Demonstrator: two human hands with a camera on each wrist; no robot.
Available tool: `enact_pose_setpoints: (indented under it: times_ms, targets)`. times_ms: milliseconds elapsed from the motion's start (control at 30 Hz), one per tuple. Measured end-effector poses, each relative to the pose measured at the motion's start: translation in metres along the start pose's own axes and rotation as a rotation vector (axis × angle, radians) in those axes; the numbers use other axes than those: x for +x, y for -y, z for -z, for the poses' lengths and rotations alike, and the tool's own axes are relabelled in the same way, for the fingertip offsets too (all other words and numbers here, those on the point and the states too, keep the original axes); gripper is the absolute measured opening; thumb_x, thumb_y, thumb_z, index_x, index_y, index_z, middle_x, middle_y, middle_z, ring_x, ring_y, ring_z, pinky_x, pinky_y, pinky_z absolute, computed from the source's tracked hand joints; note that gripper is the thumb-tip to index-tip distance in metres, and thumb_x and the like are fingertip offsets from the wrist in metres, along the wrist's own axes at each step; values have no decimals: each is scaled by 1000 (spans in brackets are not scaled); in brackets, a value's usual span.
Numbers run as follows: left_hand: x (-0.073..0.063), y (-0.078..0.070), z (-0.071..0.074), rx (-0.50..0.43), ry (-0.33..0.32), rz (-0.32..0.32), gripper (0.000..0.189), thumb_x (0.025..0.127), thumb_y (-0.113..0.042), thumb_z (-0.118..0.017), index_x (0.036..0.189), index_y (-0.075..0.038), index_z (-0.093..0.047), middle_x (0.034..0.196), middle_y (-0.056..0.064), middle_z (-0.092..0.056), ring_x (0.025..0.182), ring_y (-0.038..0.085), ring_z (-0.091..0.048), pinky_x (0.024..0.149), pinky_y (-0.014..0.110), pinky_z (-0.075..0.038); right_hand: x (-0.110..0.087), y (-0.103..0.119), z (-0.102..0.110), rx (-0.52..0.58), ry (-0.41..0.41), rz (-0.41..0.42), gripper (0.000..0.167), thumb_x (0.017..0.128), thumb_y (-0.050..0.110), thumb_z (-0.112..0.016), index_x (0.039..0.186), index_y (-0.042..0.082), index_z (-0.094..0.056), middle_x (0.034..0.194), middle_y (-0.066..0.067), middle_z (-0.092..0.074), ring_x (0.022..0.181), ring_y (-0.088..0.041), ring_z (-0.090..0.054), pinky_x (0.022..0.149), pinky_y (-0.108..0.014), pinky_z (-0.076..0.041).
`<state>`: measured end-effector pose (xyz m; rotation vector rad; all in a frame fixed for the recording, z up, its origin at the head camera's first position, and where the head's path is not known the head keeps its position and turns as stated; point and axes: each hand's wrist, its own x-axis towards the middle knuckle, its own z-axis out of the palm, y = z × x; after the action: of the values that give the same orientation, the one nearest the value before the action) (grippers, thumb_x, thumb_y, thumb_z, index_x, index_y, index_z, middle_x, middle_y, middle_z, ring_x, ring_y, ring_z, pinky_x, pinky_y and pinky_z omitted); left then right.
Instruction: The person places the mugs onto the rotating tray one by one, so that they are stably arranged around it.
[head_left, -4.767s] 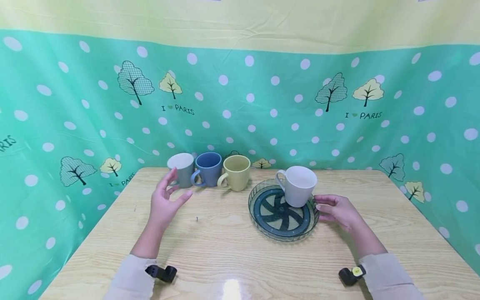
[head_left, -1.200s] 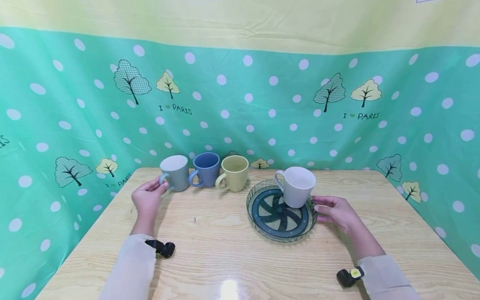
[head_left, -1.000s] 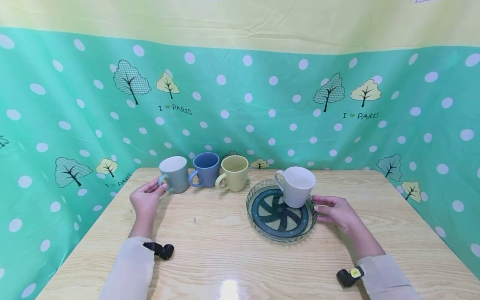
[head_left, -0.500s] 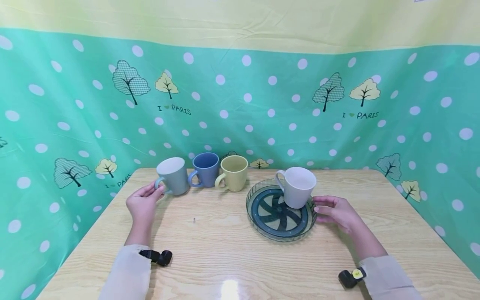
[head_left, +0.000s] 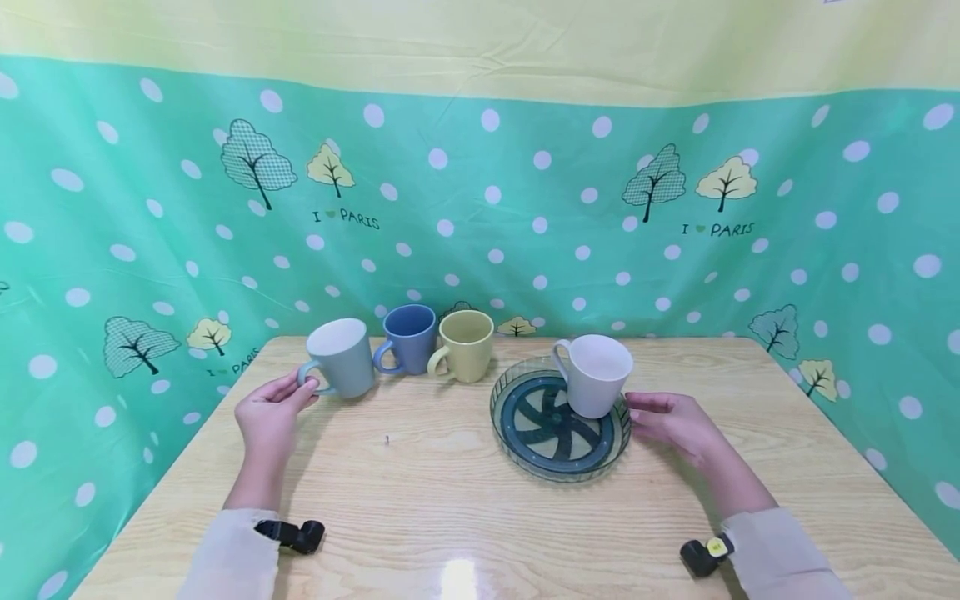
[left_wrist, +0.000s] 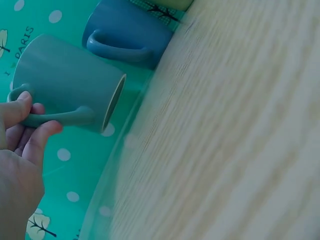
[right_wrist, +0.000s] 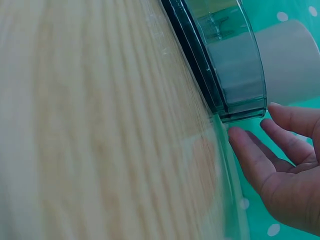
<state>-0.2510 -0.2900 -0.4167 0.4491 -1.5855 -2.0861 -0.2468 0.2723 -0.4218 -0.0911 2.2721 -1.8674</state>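
Note:
By its handle, my left hand (head_left: pixel 267 417) pinches a grey-green mug (head_left: pixel 347 358) with a white inside at the left of the table. In the left wrist view this mug (left_wrist: pixel 70 80) leans, and its base shows raised off the wood. My right hand (head_left: pixel 678 425) has its fingertips right at the rim of a round, clear dark-green tray (head_left: pixel 517 454); its fingers (right_wrist: pixel 250 155) are loosely bent and hold nothing. A white mug (head_left: pixel 596 379) stands upright on the tray, towards its back right.
A blue mug (head_left: pixel 411 342) and a yellow mug (head_left: pixel 467 346) stand side by side at the back of the wooden table (head_left: pixel 420 517). Behind them hangs a green dotted curtain (head_left: pixel 517 183).
My left hand, open beside the grey-green mug at first, has taken its handle. The mug has moved left and nearer, away from the blue one. My right hand stays at the tray.

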Motion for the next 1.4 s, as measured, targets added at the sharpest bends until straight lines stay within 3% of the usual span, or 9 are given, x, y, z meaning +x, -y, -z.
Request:
enact_pose_setpoints:
  times_ms: [267,367,600,1000,1400]
  targets:
    - [-9,-8,5,-38,37,24,39,72,3,-84,108,-2,-72,97,10,-73,83,13,-72,73,30,-59,8,1,-3,32,29,-22,56,95,0,-57,142,-16,-31,148,-34,-30,131,-45,-41,94,-38,-54]
    - [-10,-8,7,-53,42,23,38,71,3,-84,107,-2,-73,98,11,-73,83,13,-72,73,30,-59,10,-2,-3,55,47,-39,58,95,0,-57,144,-15,-29,149,-34,-27,130,-44,-43,94,-40,-54]
    - [-19,-14,10,-48,84,-46,33,74,5,-81,105,-1,-74,88,4,-75,80,14,-73,70,30,-59,13,-6,-2,99,62,-53,62,94,-1,-58,146,-13,-26,151,-33,-25,125,-36,-50,93,-43,-55]
    - [-28,-23,12,-74,126,3,34,71,2,-84,104,-2,-74,90,8,-75,80,15,-73,71,32,-59,7,-2,-6,142,55,-56,64,94,-4,-58,147,-13,-23,151,-35,-22,120,-35,-55,90,-44,-56]
    - [-44,-25,4,-96,213,-65,27,79,15,-72,103,3,-72,87,9,-75,78,16,-73,70,33,-60,5,-5,2,126,125,-10,68,94,-1,-60,147,-14,-20,150,-37,-20,120,-33,-54,92,-45,-55]
